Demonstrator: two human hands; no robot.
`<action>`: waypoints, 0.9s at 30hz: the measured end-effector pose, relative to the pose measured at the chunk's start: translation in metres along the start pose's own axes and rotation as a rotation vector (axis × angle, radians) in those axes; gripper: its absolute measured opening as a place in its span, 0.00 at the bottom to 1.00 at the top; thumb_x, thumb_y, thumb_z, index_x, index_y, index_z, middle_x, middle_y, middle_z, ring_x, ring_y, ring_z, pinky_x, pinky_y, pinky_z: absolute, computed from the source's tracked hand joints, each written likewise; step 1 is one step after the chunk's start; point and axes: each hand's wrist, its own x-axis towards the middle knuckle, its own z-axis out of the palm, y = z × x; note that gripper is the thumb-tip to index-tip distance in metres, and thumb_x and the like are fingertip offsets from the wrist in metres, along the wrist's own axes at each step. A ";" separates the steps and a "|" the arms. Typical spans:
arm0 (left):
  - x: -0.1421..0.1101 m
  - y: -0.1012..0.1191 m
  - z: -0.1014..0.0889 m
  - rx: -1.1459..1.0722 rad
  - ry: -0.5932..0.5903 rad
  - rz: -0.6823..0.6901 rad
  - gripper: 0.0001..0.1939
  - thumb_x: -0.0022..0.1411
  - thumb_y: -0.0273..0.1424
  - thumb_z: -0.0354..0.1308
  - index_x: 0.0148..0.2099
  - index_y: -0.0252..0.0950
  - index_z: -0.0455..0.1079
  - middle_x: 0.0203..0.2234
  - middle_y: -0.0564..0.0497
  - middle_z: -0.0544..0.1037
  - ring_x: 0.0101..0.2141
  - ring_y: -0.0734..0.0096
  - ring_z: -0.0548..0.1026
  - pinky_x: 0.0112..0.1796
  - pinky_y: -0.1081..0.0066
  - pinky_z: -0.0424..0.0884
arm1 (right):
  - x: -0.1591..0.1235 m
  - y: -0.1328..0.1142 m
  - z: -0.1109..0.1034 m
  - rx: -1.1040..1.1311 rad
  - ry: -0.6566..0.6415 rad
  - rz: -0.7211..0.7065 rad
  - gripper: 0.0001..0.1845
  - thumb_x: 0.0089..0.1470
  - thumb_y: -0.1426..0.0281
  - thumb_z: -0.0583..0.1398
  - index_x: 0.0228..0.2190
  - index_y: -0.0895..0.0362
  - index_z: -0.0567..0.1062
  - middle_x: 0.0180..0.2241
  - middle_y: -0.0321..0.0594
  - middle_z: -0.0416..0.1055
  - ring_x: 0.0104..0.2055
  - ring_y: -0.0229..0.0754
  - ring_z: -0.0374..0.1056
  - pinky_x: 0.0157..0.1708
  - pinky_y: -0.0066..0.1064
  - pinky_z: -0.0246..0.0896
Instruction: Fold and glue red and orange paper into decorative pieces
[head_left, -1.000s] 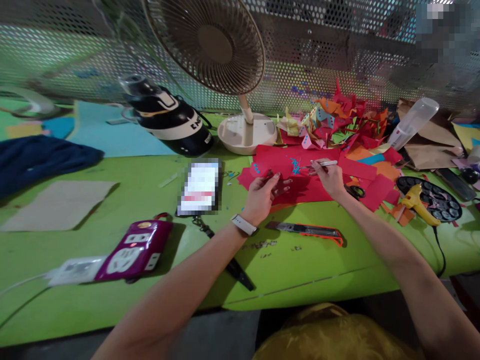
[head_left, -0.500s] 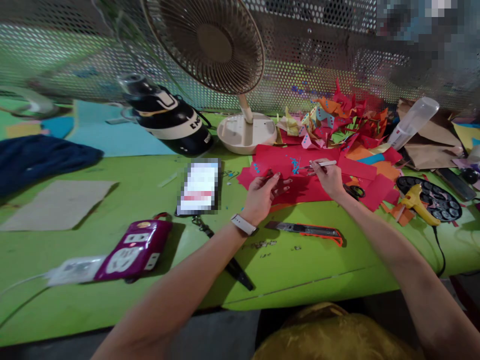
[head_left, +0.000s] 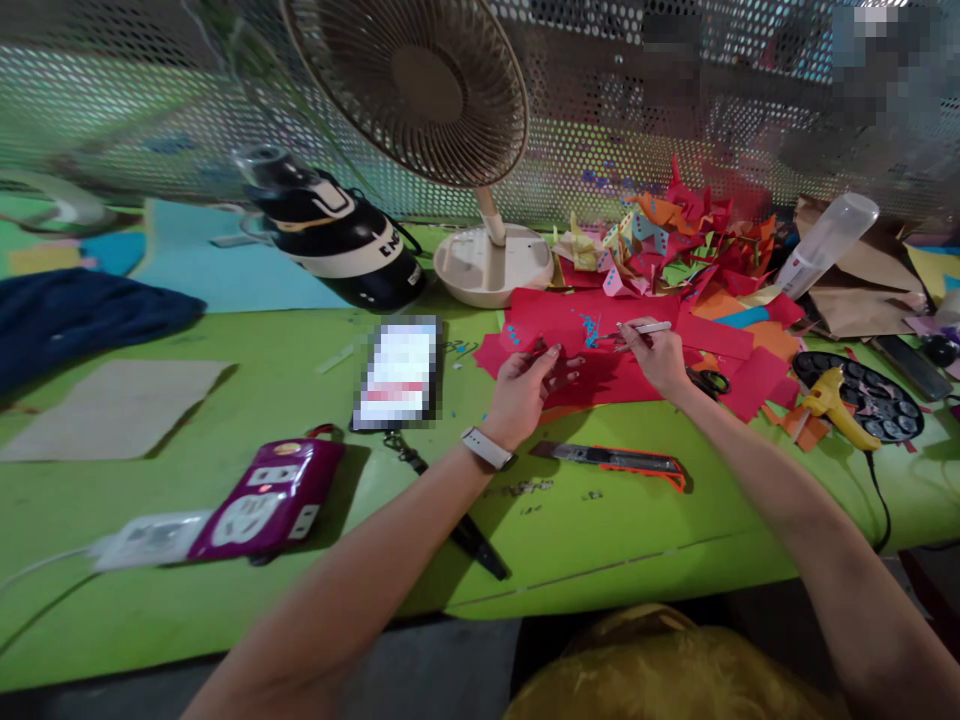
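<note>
On the red paper [head_left: 630, 375], my left hand [head_left: 525, 390] has thumb and index finger pinched together and the other fingers stretched out to the right. What the pinch holds, if anything, is too small to make out. My right hand [head_left: 656, 358] grips slim, pale tweezers [head_left: 654, 327] like a pen, their thin tips pointing left. Just beyond those tips lies a pile of tiny blue paper bits [head_left: 590, 330]. A few more blue bits [head_left: 513, 335] sit to the left, above my left hand.
A utility knife [head_left: 611, 460] lies nearer me. Folded paper shapes [head_left: 675, 235] heap behind the red paper. To the right, a yellow glue gun [head_left: 836, 405] rests on a black pan [head_left: 892, 400]. Leftward are a phone [head_left: 397, 375], fan [head_left: 495, 265], bottle [head_left: 341, 240] and purple power strip [head_left: 266, 495].
Both hands stay almost where they were. The right hand and the tweezers shift very slightly; nothing is visibly picked up or let go.
</note>
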 end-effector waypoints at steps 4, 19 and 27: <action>-0.001 0.001 0.001 0.016 0.005 -0.001 0.16 0.44 0.33 0.73 0.33 0.36 0.71 0.26 0.53 0.79 0.29 0.65 0.81 0.30 0.69 0.78 | 0.000 -0.002 0.000 -0.004 0.013 -0.035 0.12 0.60 0.60 0.58 0.33 0.54 0.76 0.32 0.41 0.79 0.33 0.44 0.78 0.32 0.31 0.71; 0.000 0.000 -0.001 -0.005 -0.003 -0.012 0.13 0.47 0.31 0.72 0.33 0.37 0.72 0.26 0.53 0.80 0.31 0.64 0.82 0.32 0.67 0.79 | 0.002 -0.002 -0.001 0.094 0.026 0.018 0.12 0.59 0.59 0.59 0.32 0.54 0.75 0.30 0.40 0.77 0.31 0.43 0.78 0.29 0.31 0.72; 0.001 -0.001 -0.002 0.018 -0.017 -0.007 0.13 0.48 0.33 0.71 0.33 0.37 0.72 0.25 0.52 0.79 0.31 0.63 0.82 0.33 0.67 0.79 | 0.001 -0.003 -0.001 0.182 0.017 0.001 0.10 0.59 0.61 0.59 0.32 0.54 0.75 0.30 0.40 0.77 0.30 0.43 0.78 0.33 0.35 0.75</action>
